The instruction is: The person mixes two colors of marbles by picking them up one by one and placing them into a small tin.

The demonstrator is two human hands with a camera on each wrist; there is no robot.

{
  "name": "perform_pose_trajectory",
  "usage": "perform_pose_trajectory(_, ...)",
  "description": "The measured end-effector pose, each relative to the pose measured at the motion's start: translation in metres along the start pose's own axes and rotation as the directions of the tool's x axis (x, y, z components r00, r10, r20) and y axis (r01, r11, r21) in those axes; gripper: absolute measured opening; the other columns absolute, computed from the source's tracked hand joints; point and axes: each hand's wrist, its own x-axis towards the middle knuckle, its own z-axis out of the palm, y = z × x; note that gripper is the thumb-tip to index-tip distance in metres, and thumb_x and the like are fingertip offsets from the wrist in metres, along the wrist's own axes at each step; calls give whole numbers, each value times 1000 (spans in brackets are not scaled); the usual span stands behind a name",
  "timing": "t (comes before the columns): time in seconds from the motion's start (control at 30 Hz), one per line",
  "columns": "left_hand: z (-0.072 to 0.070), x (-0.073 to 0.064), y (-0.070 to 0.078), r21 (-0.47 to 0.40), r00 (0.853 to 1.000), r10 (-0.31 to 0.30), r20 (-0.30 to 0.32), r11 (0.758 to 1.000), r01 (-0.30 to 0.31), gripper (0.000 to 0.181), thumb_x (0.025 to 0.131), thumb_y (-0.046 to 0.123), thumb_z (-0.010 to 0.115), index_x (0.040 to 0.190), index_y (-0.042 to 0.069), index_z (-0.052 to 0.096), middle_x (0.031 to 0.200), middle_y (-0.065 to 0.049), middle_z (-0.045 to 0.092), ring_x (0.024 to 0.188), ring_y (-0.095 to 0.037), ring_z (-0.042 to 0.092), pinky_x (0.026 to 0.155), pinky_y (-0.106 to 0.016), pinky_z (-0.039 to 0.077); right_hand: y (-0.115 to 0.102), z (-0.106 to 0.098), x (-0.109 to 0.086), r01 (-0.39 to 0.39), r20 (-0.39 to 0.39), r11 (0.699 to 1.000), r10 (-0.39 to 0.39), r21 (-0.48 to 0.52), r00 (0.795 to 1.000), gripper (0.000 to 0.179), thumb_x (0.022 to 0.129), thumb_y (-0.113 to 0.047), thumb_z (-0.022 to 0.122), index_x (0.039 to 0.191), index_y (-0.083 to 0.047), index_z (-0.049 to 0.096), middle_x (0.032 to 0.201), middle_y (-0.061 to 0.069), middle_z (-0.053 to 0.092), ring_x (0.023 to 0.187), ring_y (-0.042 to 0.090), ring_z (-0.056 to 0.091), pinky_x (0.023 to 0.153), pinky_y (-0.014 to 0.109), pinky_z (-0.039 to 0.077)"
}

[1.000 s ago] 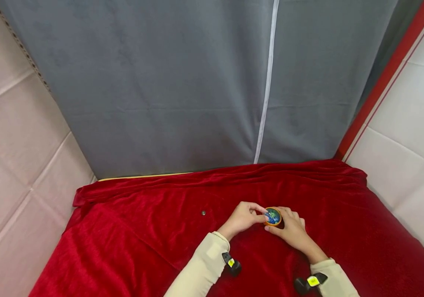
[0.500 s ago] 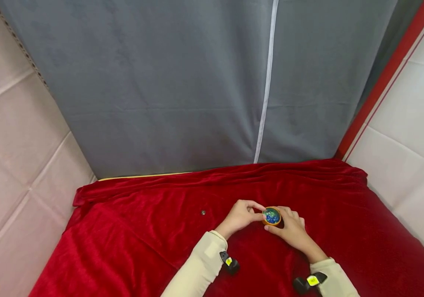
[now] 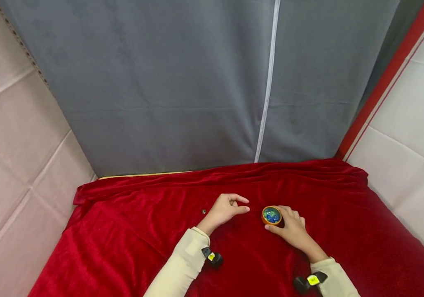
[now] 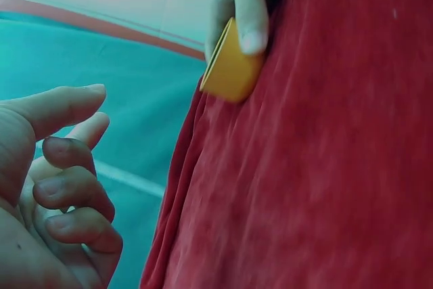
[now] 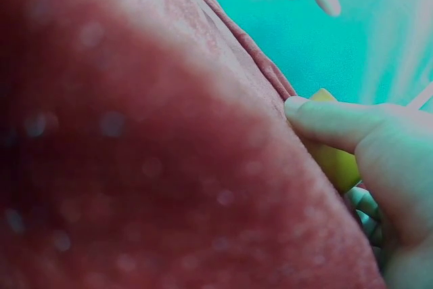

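Observation:
A small orange cup (image 3: 263,222) sits on the red cloth, its opening toward the head camera. Glassy blue and green marbles (image 3: 272,215) show inside it. My right hand (image 3: 292,227) grips the cup from the right, thumb on the near side and fingers round the far side. In the left wrist view the yellow-looking cup (image 4: 233,76) narrows toward its base. To the left of the cup, my left hand (image 3: 222,210) is raised with thumb and index finger apart and nothing between them; its other fingers are loosely curled. A single small marble (image 3: 203,211) lies just beyond the left wrist.
Wrinkled red velvet cloth (image 3: 141,235) covers the table, bunched along the back edge. Behind it hangs a grey curtain (image 3: 182,90) with a white strip. White panels stand at the left (image 3: 22,156) and right (image 3: 408,136). Each sleeve carries a black wrist camera.
My left hand has let go at the cup's rim and moved left toward the single marble, thumb and index finger spreading. My right hand and the cup have stayed in place.

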Motion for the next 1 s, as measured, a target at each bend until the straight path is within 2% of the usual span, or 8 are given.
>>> perform_pose_trajectory(0.33, -35, -6, -15, 22, 999, -10, -45, 1000, 11, 31, 80, 15, 76, 108, 1, 72, 51, 5, 36, 50, -10, 30, 48, -22, 28, 2, 1, 0, 18, -12, 1000, -18, 9, 1000, 66, 77, -39, 78, 129, -5, 56, 129, 18, 52, 113, 36, 42, 79, 42, 25)
perform_pose_trajectory(0.5, -50, -12, -21, 47, 997, -33, -74, 998, 37, 31, 81, 16, 75, 108, 2, 72, 51, 5, 34, 51, -10, 29, 49, -22, 28, 2, 2, 1, 12, -10, 1000, -12, 12, 1000, 66, 77, -39, 78, 129, -5, 55, 129, 18, 51, 113, 36, 42, 79, 42, 25)
perform_pose_trajectory(0.77, -72, -22, -36, 40, 989, -76, -127, 996, 81, 32, 80, 16, 75, 108, 2, 72, 50, 4, 36, 50, -11, 28, 48, -23, 26, 3, 2, 1, 13, -8, 1000, -13, 7, 1000, 66, 77, -39, 78, 129, -5, 55, 130, 19, 51, 114, 37, 42, 79, 42, 24)
perform_pose_trajectory(0.87, -78, -25, -39, 30, 985, -93, -148, 995, 99, 31, 80, 15, 75, 108, 2, 72, 52, -5, 44, 49, -11, 31, 47, -23, 27, 3, 2, 0, 12, -10, 1000, -12, 6, 1000, 66, 77, -39, 78, 129, -5, 55, 130, 19, 51, 114, 37, 41, 79, 42, 25)
perform_pose_trajectory(1.0, -83, -28, -44, 24, 980, -116, -162, 992, 121, 30, 80, 14, 76, 108, 2, 72, 61, -20, 56, 48, -12, 35, 47, -22, 30, 3, 1, 0, 12, -9, 1000, -12, 6, 1000, 67, 77, -39, 78, 129, -5, 55, 130, 19, 51, 114, 37, 42, 79, 42, 25)
